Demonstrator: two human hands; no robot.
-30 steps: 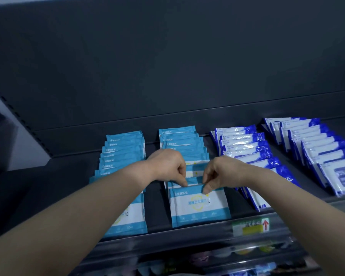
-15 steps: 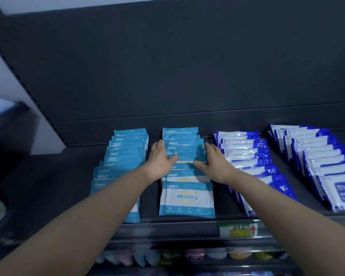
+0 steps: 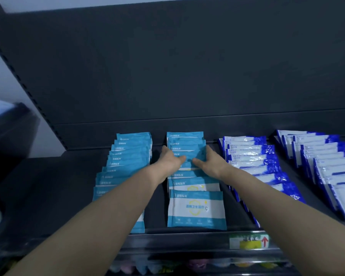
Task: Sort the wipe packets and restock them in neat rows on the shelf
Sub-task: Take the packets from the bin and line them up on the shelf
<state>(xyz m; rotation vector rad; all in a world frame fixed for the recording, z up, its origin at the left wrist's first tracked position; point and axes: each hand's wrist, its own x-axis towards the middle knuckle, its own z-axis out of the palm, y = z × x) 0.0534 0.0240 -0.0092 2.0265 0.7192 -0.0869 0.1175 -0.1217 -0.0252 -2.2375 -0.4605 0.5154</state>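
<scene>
Your left hand (image 3: 170, 160) and right hand (image 3: 210, 163) lie flat against the two sides of one row of light-blue wipe packets (image 3: 195, 208). The fingers are straight along its edges, and both thumbs reach in over the tops until they almost meet. Neither hand is curled round a packet; they press the row between them about halfway along it. That row is the second from the left on the dark shelf (image 3: 48, 186). Its packets overlap like tiles from the far back panel (image 3: 167, 66) to the near edge, and the nearest one lies face up in full view.

You have four rows in all. There are two light-blue ones, the held row and its neighbour (image 3: 127, 156) just to the left, which your left forearm crosses at the near end. To the right are two dark-blue-and-white ones, the closer (image 3: 249, 154) just beside your right hand and the other (image 3: 323, 156) at the far right.

Each row holds roughly ten packets, but overlap and your arms hide the exact count. One price label (image 3: 249, 241) with a red arrow sits on the near rail. Below it are blurred coloured goods (image 3: 187, 263).
</scene>
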